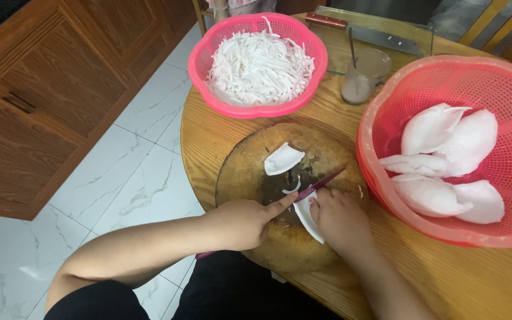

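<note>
Because the right hand [342,219] clamps the white slab [308,218] just beside the blade of the knife [318,184] gripped by the left hand [241,222], a slip could nick its fingertips.

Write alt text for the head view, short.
A person's left hand holds a purple knife and slices a white coconut piece steadied by the right hand on a round wooden board. A pink basket holds white shreds; a red basket holds larger white pieces.

Two pink baskets [258,24] [445,71], one round chopping board [238,172], one knife [312,186], one glass [365,74].
</note>
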